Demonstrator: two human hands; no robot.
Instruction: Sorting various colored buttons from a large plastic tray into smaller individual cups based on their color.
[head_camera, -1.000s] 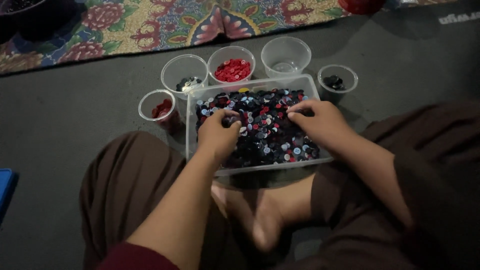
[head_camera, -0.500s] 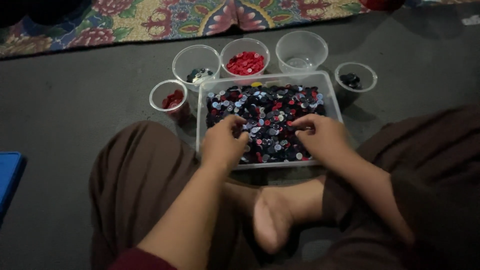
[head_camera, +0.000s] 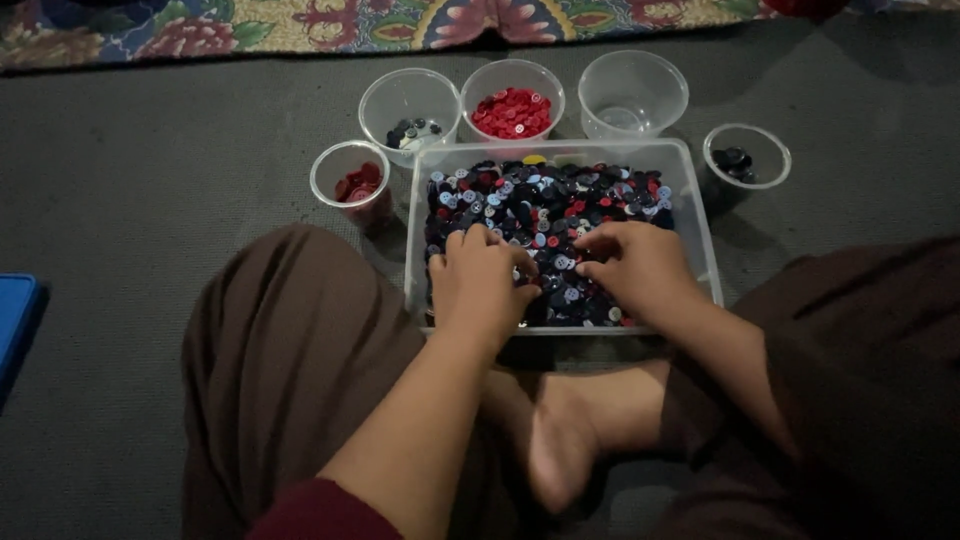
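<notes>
A clear rectangular tub (head_camera: 700, 215) on grey carpet holds mixed dark, blue and seemingly red buttons (head_camera: 545, 205).

The tub (head_camera: 697, 215) is clear, glossy plastic, filled with smooth, shiny plastic buttons (head_camera: 560, 200). Behind and beside the tub, the cups (head_camera: 632, 92) are the same clear plastic. Under the tub, the floor (head_camera: 150, 190) is matt, rough grey carpet; beyond it lies a woven patterned rug (head_camera: 250, 20).

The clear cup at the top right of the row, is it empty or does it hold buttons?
Empty: the clear cup shows only its bare bottom, no buttons inside.
</notes>
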